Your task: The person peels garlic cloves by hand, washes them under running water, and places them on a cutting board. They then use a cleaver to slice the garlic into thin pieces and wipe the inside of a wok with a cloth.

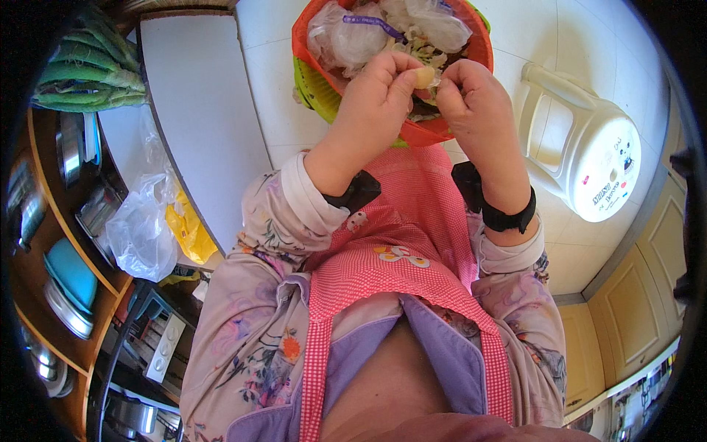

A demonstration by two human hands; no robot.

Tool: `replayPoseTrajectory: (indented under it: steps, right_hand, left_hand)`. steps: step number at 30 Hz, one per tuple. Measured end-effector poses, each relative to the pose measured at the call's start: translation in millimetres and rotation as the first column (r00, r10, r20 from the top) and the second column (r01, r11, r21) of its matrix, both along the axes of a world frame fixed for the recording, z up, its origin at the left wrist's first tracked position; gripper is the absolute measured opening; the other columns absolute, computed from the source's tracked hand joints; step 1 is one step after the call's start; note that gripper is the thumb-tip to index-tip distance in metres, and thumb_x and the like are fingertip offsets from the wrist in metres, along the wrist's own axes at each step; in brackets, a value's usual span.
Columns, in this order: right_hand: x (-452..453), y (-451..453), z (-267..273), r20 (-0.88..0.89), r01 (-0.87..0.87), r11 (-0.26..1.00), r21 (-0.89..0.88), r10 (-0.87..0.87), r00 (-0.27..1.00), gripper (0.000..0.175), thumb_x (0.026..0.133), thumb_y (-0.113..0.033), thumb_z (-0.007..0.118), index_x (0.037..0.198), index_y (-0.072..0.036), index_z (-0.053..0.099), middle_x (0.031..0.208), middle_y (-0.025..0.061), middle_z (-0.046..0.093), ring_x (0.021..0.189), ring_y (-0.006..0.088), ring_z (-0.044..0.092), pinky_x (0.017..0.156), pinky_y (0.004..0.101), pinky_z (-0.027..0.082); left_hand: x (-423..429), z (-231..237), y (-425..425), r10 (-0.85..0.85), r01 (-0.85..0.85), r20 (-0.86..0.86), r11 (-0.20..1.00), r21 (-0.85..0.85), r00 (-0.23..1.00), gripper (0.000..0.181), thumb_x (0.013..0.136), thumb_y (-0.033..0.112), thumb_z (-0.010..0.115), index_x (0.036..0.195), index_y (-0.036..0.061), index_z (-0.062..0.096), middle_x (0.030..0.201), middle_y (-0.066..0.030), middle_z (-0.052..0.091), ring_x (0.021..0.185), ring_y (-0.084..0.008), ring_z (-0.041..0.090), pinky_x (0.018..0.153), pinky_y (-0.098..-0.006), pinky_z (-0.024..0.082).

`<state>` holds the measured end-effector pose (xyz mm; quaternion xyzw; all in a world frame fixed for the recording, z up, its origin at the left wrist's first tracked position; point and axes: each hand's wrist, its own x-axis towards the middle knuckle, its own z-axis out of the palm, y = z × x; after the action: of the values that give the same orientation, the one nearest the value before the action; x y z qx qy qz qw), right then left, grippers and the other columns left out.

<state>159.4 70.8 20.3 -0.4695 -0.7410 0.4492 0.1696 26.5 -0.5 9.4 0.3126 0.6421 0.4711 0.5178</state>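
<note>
Between its thumb and forefinger, my left hand (381,91) pinches a pale garlic clove (425,78). A thin, translucent scrap of garlic skin (436,79) sticks out from the clove's right end. My right hand (476,96) is close beside it, fingers curled and thumb pressed against the forefinger at that skin. Both hands are above a green bin (312,83) lined with a red plastic bag (425,134). Inside it lie crumpled clear plastic bags (348,41) and vegetable scraps (428,52).
A white plastic stool (605,166) stands on the tiled floor to the right. At left are a white-topped surface (199,99), green long vegetables (91,72), a clear plastic bag (143,232) and a yellow bag (190,226). Wooden shelves (72,259) hold dishes; cabinets (629,276) line the right.
</note>
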Motion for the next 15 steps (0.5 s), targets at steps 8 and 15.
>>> replayPoseTrajectory:
  steps: [8,15]
  right_hand:
    - [1,-1,5,0.044,-0.019,1.0,0.014,0.018,0.999,0.014,0.082,-0.012,0.053,0.079,0.001,0.054,0.067,0.0094,0.053,0.06,0.0156,0.051,0.056,0.0283,0.043]
    - [3,2,7,0.135,0.022,0.999,0.026,-0.025,0.991,0.014,0.082,-0.014,0.054,0.083,0.0,0.058,0.073,0.0144,0.057,0.068,0.0261,0.055,0.062,0.0339,0.045]
  left_hand:
    - [-3,7,2,0.106,-0.087,0.255,0.993,-0.084,0.961,0.018,0.096,0.015,0.043,0.103,0.0,0.05,0.082,-0.0063,0.061,0.057,-0.0068,0.049,0.052,-0.0213,0.041]
    - [-19,3,1,0.157,-0.118,0.592,0.988,-0.104,0.79,0.024,0.098,0.021,0.037,0.102,0.0011,0.05,0.067,-0.0049,0.052,0.056,-0.0101,0.044,0.052,-0.0232,0.036]
